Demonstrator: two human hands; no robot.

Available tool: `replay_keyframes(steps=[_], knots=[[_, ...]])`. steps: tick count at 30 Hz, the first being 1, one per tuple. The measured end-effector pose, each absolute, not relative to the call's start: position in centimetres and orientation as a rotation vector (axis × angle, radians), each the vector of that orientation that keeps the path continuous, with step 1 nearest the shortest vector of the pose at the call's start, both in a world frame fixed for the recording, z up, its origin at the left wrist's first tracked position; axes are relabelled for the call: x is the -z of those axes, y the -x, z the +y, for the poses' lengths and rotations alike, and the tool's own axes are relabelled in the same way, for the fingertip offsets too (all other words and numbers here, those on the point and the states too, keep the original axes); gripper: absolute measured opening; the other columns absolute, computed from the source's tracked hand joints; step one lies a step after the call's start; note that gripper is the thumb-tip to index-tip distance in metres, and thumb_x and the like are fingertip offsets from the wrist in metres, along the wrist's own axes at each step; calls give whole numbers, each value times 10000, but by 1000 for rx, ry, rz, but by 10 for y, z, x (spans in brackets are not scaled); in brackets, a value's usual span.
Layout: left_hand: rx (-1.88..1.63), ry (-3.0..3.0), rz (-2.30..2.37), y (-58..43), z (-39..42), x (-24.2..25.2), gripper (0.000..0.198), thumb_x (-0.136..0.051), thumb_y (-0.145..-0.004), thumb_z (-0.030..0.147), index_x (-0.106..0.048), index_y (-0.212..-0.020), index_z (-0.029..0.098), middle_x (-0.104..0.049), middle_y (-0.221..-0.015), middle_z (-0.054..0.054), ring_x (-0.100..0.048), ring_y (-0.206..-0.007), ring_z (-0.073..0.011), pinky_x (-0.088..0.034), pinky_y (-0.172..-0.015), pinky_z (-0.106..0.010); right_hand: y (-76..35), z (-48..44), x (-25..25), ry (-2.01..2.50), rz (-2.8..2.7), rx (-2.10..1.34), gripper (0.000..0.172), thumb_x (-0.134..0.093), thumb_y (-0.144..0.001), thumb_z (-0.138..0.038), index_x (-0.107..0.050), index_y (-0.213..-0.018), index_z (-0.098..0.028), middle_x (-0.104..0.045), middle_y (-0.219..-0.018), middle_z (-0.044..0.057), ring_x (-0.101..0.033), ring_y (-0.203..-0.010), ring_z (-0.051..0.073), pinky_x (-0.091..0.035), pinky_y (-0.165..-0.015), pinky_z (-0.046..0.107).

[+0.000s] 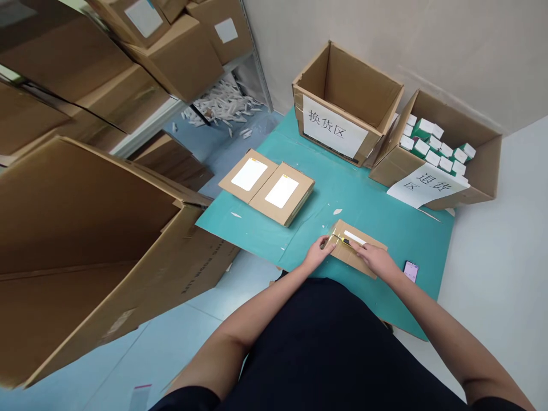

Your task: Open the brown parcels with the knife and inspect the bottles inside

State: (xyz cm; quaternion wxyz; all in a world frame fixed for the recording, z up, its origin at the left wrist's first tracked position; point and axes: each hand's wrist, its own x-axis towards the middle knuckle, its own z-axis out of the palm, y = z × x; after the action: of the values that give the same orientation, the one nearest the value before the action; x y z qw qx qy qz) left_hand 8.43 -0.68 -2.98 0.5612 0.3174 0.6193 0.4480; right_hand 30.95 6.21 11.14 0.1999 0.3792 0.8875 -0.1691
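1. Left hand (319, 253) touches small carton (351, 260) near table's (363, 197) front edge
2. Right hand (371, 256) holds yellow-black cutter (346, 242) over it
3. Two labelled boxes (262, 193) by left edge, phone (410, 271) near right edge

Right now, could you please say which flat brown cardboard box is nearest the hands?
The flat box under the slim yellow-black tool in the right hand; the other two lie side by side, untouched.
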Motion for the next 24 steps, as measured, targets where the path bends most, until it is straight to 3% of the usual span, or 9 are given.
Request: replay_keyframes(steps=[24], knots=[[-1074, -719, 1517, -85, -11, 31, 503, -813, -732, 476, -679, -1129, 198, -730, -1151, -116, -681, -1082, -275, -506, -1010, -439, -306, 63, -119, -1011, 2470, 433, 604, -375, -1016, -193, -331, -1580, -404, -683, -1113, 89, -666, -938, 233, -458, -759, 292]])
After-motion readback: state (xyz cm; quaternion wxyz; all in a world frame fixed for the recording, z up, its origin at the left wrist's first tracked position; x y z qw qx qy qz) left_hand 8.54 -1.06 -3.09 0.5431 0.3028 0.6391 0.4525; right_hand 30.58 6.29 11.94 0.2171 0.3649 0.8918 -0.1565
